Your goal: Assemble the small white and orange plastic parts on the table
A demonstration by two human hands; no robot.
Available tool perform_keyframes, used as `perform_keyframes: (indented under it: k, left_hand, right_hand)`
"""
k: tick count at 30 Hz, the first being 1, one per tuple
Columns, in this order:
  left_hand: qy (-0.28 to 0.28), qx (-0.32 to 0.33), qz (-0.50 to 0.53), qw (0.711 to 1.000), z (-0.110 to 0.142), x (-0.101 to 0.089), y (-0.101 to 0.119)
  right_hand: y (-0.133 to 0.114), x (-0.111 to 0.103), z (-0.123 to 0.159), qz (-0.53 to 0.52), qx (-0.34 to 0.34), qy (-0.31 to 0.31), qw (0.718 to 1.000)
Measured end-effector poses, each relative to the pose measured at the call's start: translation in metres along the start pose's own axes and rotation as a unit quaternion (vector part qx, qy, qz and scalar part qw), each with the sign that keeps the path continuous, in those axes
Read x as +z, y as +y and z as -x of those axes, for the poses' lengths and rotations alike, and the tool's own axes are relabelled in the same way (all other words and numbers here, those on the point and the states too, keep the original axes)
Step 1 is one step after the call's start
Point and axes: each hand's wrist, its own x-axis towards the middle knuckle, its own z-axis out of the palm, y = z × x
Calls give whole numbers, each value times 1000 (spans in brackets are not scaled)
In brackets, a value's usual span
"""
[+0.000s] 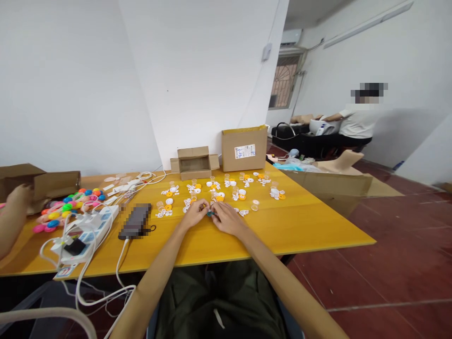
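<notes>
My left hand (pixel 195 213) and my right hand (pixel 229 218) meet over the near middle of the yellow table (pixel 282 230). Pinched between the fingertips of both is a small teal piece (pixel 210 213), mostly covered, so its kind cannot be made out. Beyond the hands lie several small groups of parts: white perforated pieces (pixel 243 213), orange discs (pixel 242 197), white round caps (pixel 209 183) and clear little cups (pixel 160 205). A clear cup with a pale centre (pixel 254 205) lies right of my right hand.
Left are a dark phone (pixel 136 220), a power strip (pixel 102 228) with white cables, and colourful balls (pixel 67 207). Another person's arm (pixel 14 212) reaches a cardboard box (pixel 56 188). Small open box (pixel 195 163) and closed carton (pixel 245 148) stand behind; a person (pixel 358 122) sits far right.
</notes>
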Motion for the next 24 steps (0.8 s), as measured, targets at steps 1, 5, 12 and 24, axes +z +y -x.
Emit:
perform_keyframes:
  k: [1,5,12,24]
  left_hand:
    - [2,0,-2,1000,0,0,0]
    - [13,13,-20,1000,-1,1,-1]
    - [23,42,-45,998,0,2,-3]
    - [-2,68,-9,998,-1,5,-7]
  right_hand:
    - [0,0,0,-2,4,1,1000]
    - [0,2,0,-7,15,6,1000]
    - [5,7,1,-7,57,62,996]
    - [11,6,3,-23,133,148,980]
